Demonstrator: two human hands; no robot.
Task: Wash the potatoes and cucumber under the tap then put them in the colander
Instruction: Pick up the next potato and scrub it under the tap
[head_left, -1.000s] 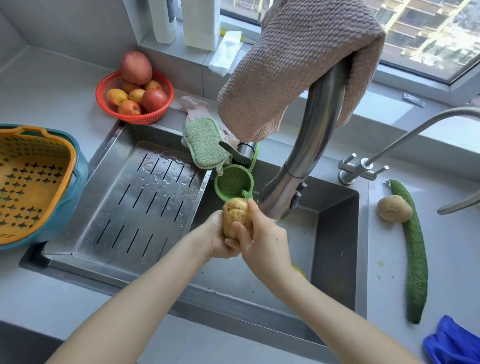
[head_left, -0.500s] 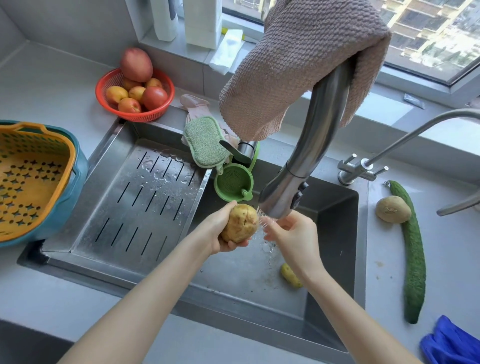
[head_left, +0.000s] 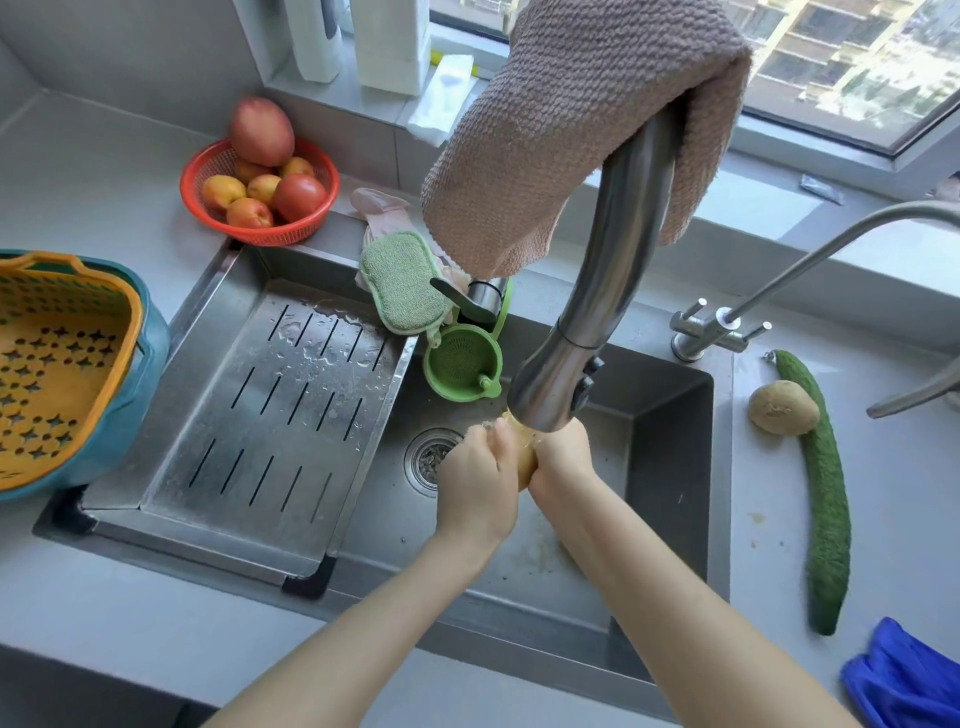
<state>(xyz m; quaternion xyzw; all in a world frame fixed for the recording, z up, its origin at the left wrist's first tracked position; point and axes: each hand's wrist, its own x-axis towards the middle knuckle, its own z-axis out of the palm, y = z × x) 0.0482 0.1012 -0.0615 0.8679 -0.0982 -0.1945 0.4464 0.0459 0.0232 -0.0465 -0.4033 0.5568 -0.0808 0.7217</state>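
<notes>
Both hands deep in the sink (head_left: 670, 467) now, right under the tap head (head_left: 550, 395). Left hand (head_left: 475, 486) and right hand (head_left: 561, 462) pressed together, clamped around one potato (head_left: 524, 460), only a pale sliver of it showing between the palms. Water hard to make out from here, mostly hidden behind the spout. Best bet for this scrub: roll the potato between the palms, thumbs working the eyes and creases, keeping it low beneath the spout to hold down the splashing. Firm grip needed too, a wet potato likely slippery, and the open drain (head_left: 431, 460) sitting just left of the hands. Over on the right counter, a second potato (head_left: 783, 407) touching the long cucumber (head_left: 826, 499), both apparently unwashed and waiting. Far left, the orange colander (head_left: 57, 364) nested in its teal bowl (head_left: 150, 353), nothing visible inside. Perforated draining tray (head_left: 270, 415) lying between sink and colander, so a quick shake over the basin before the carry across probably wise. Early going, then: first potato under the tap, two items to come. Brown cloth (head_left: 561, 130) draped over the tap neck, well clear of the action.
</notes>
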